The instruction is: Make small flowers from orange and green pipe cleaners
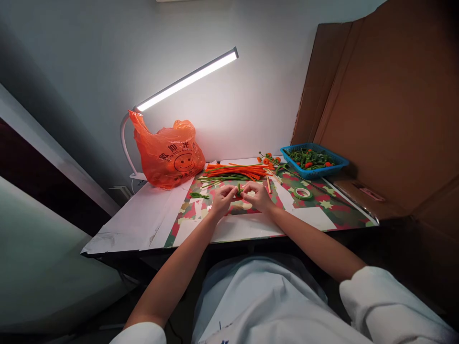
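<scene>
Both hands, left hand (223, 198) and right hand (258, 195), pinch one small fuzzy green pipe cleaner (239, 189) above patterned paper (322, 205).

Bare forearms, white short-sleeved top

The person wears a loose white top with short sleeves that end above the elbows; small dark blue marks show on its front near the lower edge of the view. Both forearms and the left hand (223, 199) and right hand (258, 195) are bare, with no gloves.
</scene>
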A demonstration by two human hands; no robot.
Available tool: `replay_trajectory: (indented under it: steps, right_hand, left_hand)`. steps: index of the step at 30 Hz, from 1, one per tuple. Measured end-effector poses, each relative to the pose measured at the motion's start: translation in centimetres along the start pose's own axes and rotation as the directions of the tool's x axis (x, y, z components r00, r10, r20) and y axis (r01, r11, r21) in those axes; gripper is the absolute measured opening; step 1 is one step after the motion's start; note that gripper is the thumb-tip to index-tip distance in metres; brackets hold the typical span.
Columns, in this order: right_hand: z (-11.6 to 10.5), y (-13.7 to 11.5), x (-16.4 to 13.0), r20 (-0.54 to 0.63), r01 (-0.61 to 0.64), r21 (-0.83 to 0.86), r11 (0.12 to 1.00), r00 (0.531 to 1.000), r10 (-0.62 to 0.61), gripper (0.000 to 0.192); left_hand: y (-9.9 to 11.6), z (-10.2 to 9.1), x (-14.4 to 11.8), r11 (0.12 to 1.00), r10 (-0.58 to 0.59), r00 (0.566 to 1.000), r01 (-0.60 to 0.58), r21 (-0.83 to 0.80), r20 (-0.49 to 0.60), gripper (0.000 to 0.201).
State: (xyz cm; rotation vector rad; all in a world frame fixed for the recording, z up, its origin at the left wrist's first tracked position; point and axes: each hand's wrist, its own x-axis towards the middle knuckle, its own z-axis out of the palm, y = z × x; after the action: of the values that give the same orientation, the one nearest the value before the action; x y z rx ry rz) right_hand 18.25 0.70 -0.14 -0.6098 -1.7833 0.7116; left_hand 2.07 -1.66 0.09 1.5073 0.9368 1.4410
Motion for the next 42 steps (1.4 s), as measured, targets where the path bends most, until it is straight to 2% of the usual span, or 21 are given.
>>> replay_trajectory:
  steps: [4,10,16,24,29,34,42]
  right_hand:
    - [0.1,0.2,0.0,-0.030,0.002,-0.003,1.000,1.000,-0.002,0.018]
    - [-0.3,-0.1,-0.1,-0.006,0.079,-0.049,0.996,0.997,-0.079,0.012]
    - [-0.3,-0.2,-0.4,-0.073,0.153,-0.122,0.981,0.984,-0.163,0.008]
    - [0.2,-0.5,-0.4,-0.118,0.110,-0.110,0.988,0.985,-0.123,0.013]
    - [0.8,0.0,-0.2,-0.167,0.001,0.022,1.000,0.986,0.002,0.019]
    - [1.3,0.7,-0.3,-0.159,-0.082,0.142,0.986,0.982,0.105,0.025]
    - [1.6,0.5,-0.3,-0.194,-0.032,0.095,0.995,0.980,0.050,0.024]
  left_hand:
    - [-0.2,-0.2,0.0,1.000,-0.001,1.000,0.001,-0.008,0.015,0.032]
    - [-0.5,-0.3,0.2,0.995,0.098,0.995,-0.098,0.008,-0.004,0.028]
    - [-0.5,-0.2,0.2,0.980,0.198,0.978,-0.198,0.004,-0.064,0.025]
    - [-0.5,-0.4,0.2,0.949,0.283,0.956,-0.269,0.162,-0.073,0.024]
    - [-0.4,-0.5,0.2,0.930,0.322,0.945,-0.303,0.210,-0.060,0.024]
    - [-0.4,-0.5,0.2,0.913,0.355,0.933,-0.332,0.237,-0.061,0.023]
    - [-0.2,-0.3,-0.1,0.918,0.345,0.932,-0.310,0.248,-0.112,0.021]
